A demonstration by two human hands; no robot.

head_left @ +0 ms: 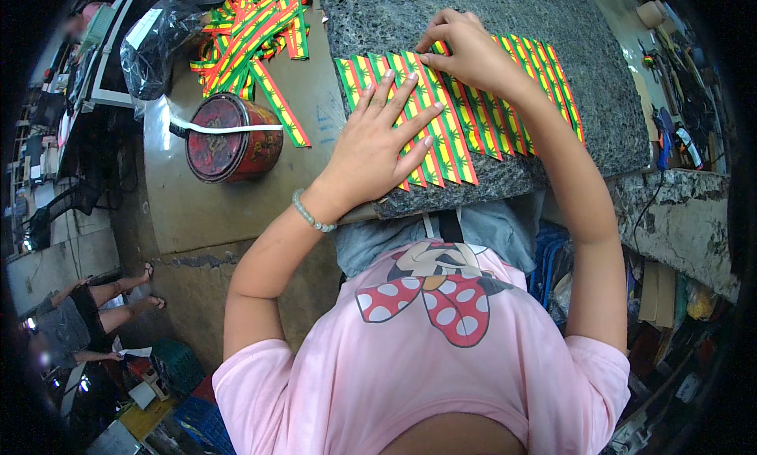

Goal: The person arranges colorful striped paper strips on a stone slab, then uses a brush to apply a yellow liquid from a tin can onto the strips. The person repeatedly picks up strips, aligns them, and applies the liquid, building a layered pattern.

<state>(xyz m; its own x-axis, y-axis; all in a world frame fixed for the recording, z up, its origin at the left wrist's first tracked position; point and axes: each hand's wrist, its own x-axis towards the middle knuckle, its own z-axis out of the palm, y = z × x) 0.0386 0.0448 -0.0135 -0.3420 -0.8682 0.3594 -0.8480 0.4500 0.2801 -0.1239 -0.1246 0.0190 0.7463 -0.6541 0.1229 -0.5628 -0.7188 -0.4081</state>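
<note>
Green, yellow and red striped ribbon strips [451,151] with a dark leaf print lie side by side on a dark grey mottled slab [378,17]. My left hand [371,146] rests flat across the left group of strips, fingers spread. At the upper end of the strips, my right hand [477,54] has thumb and fingertips pinched together on a strip's end; its fingers partly hide that end. More strips [552,88] lie in a row to the right, under and beside my right forearm.
A loose pile of the same strips [244,41] lies at the upper left, next to a black plastic bag [154,61]. A round dark red tin [256,151] has a white-handled brush [236,128] across its top. Another person [71,321] is at the far left.
</note>
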